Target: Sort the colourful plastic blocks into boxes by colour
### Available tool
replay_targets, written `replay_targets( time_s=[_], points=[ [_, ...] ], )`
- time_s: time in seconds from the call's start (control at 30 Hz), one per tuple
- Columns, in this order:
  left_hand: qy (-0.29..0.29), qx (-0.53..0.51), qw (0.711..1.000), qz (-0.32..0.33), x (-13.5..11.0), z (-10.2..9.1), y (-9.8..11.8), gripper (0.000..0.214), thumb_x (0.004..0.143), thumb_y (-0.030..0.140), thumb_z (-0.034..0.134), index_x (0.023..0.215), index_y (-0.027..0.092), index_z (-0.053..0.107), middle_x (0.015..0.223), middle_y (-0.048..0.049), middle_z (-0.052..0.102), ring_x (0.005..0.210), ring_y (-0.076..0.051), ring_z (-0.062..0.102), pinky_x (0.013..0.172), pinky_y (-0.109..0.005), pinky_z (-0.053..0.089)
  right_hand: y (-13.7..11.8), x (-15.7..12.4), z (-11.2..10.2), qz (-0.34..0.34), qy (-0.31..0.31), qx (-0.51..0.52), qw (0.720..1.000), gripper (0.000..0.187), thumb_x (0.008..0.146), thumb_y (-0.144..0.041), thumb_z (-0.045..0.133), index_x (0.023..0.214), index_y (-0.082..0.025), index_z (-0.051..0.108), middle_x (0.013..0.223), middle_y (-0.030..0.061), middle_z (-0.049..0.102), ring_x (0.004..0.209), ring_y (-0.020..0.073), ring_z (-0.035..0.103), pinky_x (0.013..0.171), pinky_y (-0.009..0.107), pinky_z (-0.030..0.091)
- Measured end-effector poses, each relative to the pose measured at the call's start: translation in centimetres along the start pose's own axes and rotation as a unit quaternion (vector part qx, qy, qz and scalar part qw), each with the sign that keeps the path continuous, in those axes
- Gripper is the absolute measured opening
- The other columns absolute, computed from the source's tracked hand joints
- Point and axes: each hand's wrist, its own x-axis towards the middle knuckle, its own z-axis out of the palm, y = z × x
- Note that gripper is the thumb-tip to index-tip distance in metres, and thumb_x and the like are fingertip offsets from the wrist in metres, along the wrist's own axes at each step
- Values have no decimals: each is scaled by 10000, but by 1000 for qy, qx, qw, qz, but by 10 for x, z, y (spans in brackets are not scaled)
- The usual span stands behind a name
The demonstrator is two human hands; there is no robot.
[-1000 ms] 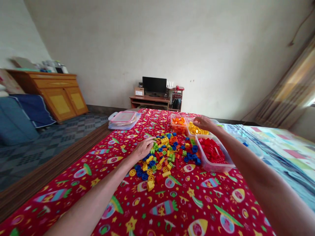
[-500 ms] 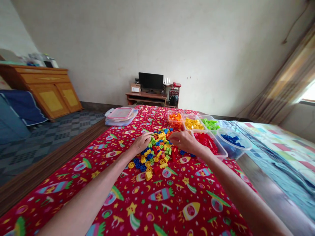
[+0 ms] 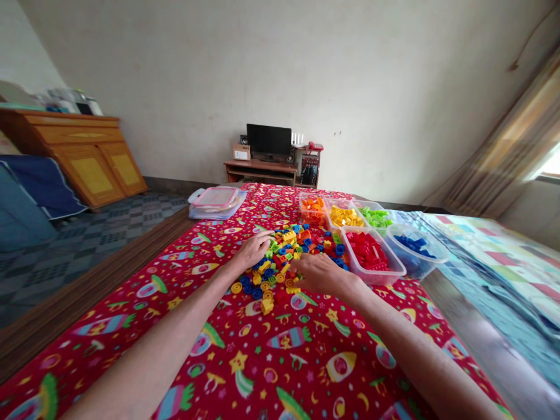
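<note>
A heap of small bricks (image 3: 291, 251) in yellow, blue, green, red and orange lies in the middle of a red cloth (image 3: 306, 350) printed with rockets and stars. Its long axis runs from near left to far right. The heap sits between the two hands, and both touch it. The left hand (image 3: 252, 251) rests on its left edge with the fingers loosely curled and the forefinger stretched towards the far side; whether it pinches a brick I cannot tell. The right hand (image 3: 321, 273) lies palm down on the near right edge, fingers pointing left into the bricks, and what is under the palm is hidden, so I cannot tell if it is closed on anything. The loose yellow and blue rings at the near left tip lie closer to the left hand. Just right of the right hand stands a clear tub of red bricks (image 3: 377, 274), with a bowl of blue bricks (image 3: 415, 266) beside it further right. Beyond them is a row of tubs (image 3: 311, 220) holding orange, yellow and green bricks. A stack of lids (image 3: 216, 201) sits far left, well apart from the heap.
</note>
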Motion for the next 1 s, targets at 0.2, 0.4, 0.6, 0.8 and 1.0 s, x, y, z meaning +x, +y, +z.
replay_targets(
  time_s=[0.2,0.4,0.6,0.8,1.0],
  points=[
    [15,-9,1000,10,0,2,-1,408,870,309,324,929,167,702,1261,-102,620,1139,-219,584,1037,-377,430,-3,0,12,-25,32,-18,999,252,865,-179,508,1105,-169,583,1041,104,632,905,188,611,747,274,456],
    [-1,6,1000,-1,0,0,-2,417,868,311,321,950,164,703,1271,-100,614,1157,-223,573,1049,-376,415,8,2,20,-1,84,-14,996,360,790,1,407,1076,-120,589,983,122,607,836,174,561,723,270,442],
    [0,2,1000,-3,1,1,-3,409,864,292,327,957,163,704,1259,-101,621,1161,-220,568,1057,-383,408,17,10,16,5,132,80,988,207,775,-40,463,899,-142,595,863,67,584,757,138,509,678,242,394],
    [-2,-3,1000,-1,1,-1,1,397,865,290,332,946,175,704,1252,-85,624,1160,-210,566,1065,-364,402,-1,18,21,-35,132,121,983,84,849,-135,510,839,-135,593,829,67,608,721,124,516,647,234,366],
    [-9,-14,1000,-7,1,-1,0,400,856,304,336,951,178,703,1220,-90,640,1172,-221,558,1058,-371,398,-15,17,23,-17,60,65,996,143,871,-206,504,938,-159,622,897,93,668,749,164,583,642,254,398]
  ],
)
